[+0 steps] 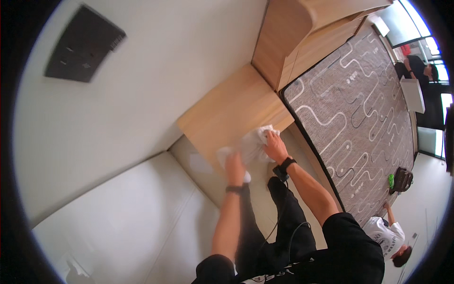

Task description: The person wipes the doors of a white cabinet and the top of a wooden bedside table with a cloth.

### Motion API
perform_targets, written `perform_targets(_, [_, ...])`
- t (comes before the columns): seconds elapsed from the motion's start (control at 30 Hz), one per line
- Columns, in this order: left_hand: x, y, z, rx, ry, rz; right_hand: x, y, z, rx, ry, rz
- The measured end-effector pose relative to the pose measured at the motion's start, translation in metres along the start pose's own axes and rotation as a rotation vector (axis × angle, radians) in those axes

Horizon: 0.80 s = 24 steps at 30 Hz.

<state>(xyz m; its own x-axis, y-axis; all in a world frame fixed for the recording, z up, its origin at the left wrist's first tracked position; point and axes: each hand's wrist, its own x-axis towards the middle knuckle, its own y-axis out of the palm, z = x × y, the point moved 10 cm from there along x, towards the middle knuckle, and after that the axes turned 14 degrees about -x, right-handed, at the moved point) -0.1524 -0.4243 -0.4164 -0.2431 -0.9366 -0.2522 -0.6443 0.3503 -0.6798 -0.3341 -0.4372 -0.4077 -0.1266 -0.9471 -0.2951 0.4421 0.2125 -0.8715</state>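
My right hand has its fingers closed on a crumpled white cloth near the front edge of a light wooden tabletop. To its left, my left hand is smeared by motion, with blurred white material beside its fingers. Whether that is part of the same cloth, and whether these fingers grip it, I cannot make out. Both wrists wear dark bands. Under the right wrist hangs a small black device with a cable running down past my legs.
A wooden cabinet adjoins the tabletop's far side. At right lies a mattress with a grey patterned cover, bearing a dark bag. A dark panel is on the pale wall. Two other people are at the right.
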Motion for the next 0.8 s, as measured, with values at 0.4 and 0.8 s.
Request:
perform_targets(0.4, [-0.061, -0.19, -0.25, -0.052, 0.468, -0.098, -0.115, -0.256, 0.052, -0.009, 0.089, -0.472])
perform_targets(0.8, [-0.024, -0.205, -0.342, -0.281, 0.632, -0.145, -0.087, -0.371, 0.031, 0.125, 0.143, -0.924])
